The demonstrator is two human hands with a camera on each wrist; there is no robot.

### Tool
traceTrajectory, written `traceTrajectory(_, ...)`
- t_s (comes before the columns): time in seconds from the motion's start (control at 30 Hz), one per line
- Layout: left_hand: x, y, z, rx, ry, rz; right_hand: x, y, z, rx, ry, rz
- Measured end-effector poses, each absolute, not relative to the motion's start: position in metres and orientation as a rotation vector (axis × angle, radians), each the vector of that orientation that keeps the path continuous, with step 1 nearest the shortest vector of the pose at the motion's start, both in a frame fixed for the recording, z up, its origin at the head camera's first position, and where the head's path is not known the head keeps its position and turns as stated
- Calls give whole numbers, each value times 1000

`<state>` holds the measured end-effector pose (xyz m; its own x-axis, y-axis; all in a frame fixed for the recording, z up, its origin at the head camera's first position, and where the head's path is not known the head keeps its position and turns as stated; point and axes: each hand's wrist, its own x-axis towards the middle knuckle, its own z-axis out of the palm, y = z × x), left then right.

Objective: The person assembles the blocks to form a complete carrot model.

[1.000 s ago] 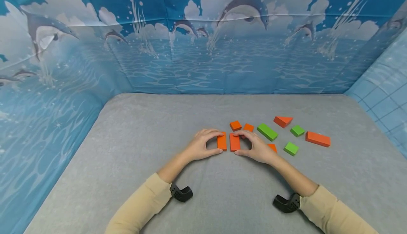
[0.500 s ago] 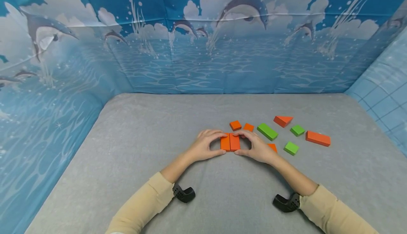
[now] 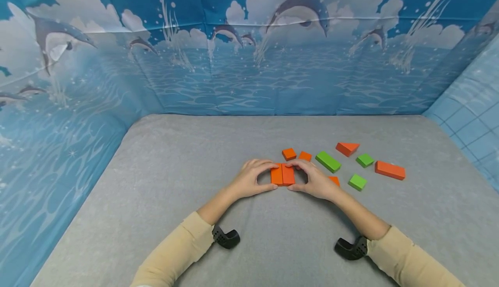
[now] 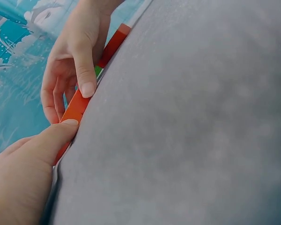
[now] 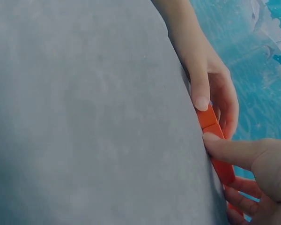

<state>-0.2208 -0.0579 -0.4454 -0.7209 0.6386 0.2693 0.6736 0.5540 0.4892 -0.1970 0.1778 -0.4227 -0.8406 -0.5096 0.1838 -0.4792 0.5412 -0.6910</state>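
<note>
Two orange-red rectangular toy blocks lie flat side by side on the grey cloth, long sides meeting. My left hand (image 3: 249, 178) pinches the left block (image 3: 276, 175) between thumb at its near end and fingers at its far end. In the same way my right hand (image 3: 313, 179) pinches the right block (image 3: 288, 176). The left wrist view shows the left thumb on an orange block (image 4: 75, 108), the right hand just beyond. In the right wrist view, the right thumb presses the near end of the right block (image 5: 220, 157), and the seam between both blocks is visible.
Behind the hands sit two small orange blocks, one (image 3: 289, 154) farther left, the other (image 3: 305, 156) partly covered. Rightward lie a long green block (image 3: 328, 162), two small green blocks (image 3: 365, 160), an orange triangle (image 3: 347, 149) and a long orange-red block (image 3: 390, 170). Another orange piece (image 3: 334, 180) shows past the right wrist.
My left hand has slid its block rightward, closing the gap to the other block. The right hand has kept its place, and the last half second shows almost no movement.
</note>
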Motion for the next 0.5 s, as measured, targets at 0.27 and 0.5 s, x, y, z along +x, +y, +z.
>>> traceTrajectory(0.27, -222, -57, -446, -1148, -2720, -877, -191, 207, -401, -889, 2712, -1198)
traceTrajectory(0.5, -222, -58, -447, -1150, -2718, -874, -177, 246, -400, -909, 2739, -1182)
